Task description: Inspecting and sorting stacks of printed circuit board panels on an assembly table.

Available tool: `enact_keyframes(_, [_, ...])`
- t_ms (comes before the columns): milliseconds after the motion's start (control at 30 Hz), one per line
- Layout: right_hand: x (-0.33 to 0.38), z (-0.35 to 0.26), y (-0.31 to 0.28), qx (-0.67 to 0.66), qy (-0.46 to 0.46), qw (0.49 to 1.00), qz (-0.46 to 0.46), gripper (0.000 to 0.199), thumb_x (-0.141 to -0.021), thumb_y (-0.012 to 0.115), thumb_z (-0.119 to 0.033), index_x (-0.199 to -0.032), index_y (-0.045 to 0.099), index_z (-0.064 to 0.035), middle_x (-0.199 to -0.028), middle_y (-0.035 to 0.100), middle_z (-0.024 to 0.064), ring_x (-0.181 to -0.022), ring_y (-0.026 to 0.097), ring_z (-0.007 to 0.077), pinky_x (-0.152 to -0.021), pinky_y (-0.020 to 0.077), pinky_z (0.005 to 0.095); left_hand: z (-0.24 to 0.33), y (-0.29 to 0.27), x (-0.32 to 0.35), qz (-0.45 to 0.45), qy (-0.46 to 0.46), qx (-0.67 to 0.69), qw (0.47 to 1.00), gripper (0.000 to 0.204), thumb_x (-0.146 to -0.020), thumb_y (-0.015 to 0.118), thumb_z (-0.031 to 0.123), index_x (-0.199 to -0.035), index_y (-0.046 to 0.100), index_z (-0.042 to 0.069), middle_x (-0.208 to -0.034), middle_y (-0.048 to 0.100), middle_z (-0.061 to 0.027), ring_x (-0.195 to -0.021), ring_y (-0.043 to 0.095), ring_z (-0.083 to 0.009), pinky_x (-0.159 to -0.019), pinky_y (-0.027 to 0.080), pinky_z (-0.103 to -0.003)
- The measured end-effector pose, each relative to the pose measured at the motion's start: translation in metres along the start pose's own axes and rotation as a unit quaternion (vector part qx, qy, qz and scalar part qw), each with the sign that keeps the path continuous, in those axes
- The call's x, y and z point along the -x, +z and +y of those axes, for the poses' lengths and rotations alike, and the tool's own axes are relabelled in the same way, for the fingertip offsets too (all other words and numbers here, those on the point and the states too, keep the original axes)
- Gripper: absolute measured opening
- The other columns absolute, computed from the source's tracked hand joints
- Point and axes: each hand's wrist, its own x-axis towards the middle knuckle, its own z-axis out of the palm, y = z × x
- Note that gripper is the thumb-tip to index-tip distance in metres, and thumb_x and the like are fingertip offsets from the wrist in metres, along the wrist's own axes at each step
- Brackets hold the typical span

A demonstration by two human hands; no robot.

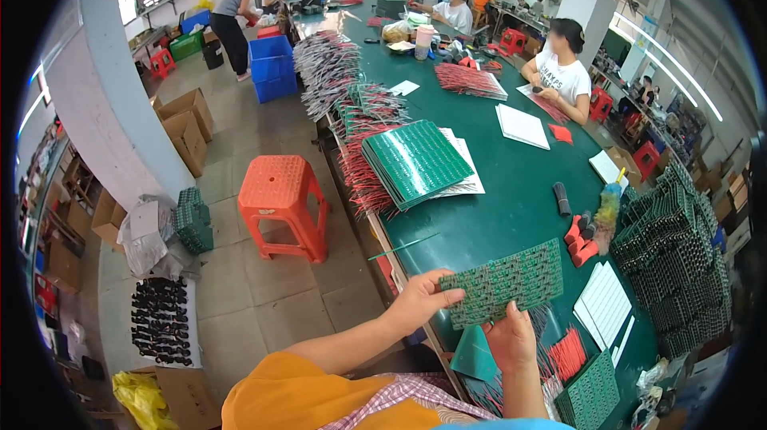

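Observation:
A green circuit board panel (505, 280), covered with rows of small parts, is held up tilted over the near end of the green table. My left hand (422, 302) grips its left edge, with the thumb on its face. My right hand (511, 340) holds its lower edge. Just below the panel lies a flat green piece (473, 354), partly behind my right hand. Close to my right wrist are a bundle of red wires (567, 354) and a stack of green boards (590, 395). White sheets (605, 306) lie to the right of the panel.
Farther up the green table (471, 226) are stacked green boards (419, 160), heaped wires (326, 62) and red-and-black objects (582, 242). Tall stacked boards (671, 262) stand at right. A red stool (281, 198) and blue crates (272, 69) are on the floor at left. Co-workers sit across the table.

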Motion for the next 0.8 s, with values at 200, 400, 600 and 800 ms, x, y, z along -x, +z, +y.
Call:
enact_keyframes(200, [0.001, -0.008, -0.017, 0.041, 0.014, 0.999, 0.01, 0.037, -0.088, 0.054, -0.026, -0.122, 0.046, -0.0112, -0.119, 0.055, 0.0031, -0.105, 0.053, 0.0186, -0.082, 0.0458, 0.0348, 0.014, -0.022, -0.008, 0.037, 0.031, 0.067, 0.997, 0.02, -0.087, 0.059, 0.011, -0.103, 0.061, -0.001, -0.098, 0.064, -0.0018, -0.087, 0.057, -0.0074, -0.08, 0.045, -0.025])
enact_keyframes(400, [-0.001, -0.024, -0.03, 0.08, -0.042, 0.993, 0.08, 0.036, -0.087, 0.058, -0.022, -0.117, 0.046, -0.0074, -0.096, 0.06, 0.0033, -0.09, 0.057, 0.0148, -0.076, 0.0492, 0.0305, 0.028, -0.05, -0.013, 0.04, 0.006, 0.092, 0.995, 0.017, -0.086, 0.06, 0.012, -0.098, 0.064, 0.0, -0.09, 0.066, -0.0025, -0.08, 0.06, -0.008, -0.074, 0.048, -0.024])
enact_keyframes(600, [0.003, -0.042, -0.009, 0.289, -0.029, 0.953, 0.089, 0.023, -0.09, 0.053, -0.015, -0.109, 0.054, -0.0032, -0.098, 0.064, 0.0091, -0.084, 0.06, 0.0142, -0.073, 0.0473, 0.0266, 0.024, -0.055, -0.04, -0.1, -0.118, -0.045, 0.987, 0.019, -0.083, 0.066, 0.017, -0.091, 0.066, 0.0, -0.084, 0.066, -0.0003, -0.075, 0.058, -0.0053, -0.07, 0.046, -0.021])
enact_keyframes(800, [0.018, -0.042, -0.003, 0.431, 0.124, 0.893, 0.034, 0.031, -0.082, 0.065, -0.009, -0.11, 0.056, -0.0011, -0.087, 0.063, 0.0035, -0.077, 0.056, 0.0092, -0.071, 0.0446, 0.0235, 0.007, -0.048, -0.056, -0.186, -0.127, -0.06, 0.972, 0.021, -0.083, 0.066, 0.013, -0.097, 0.064, -0.003, -0.088, 0.067, -0.004, -0.077, 0.061, -0.0083, -0.072, 0.048, -0.024])
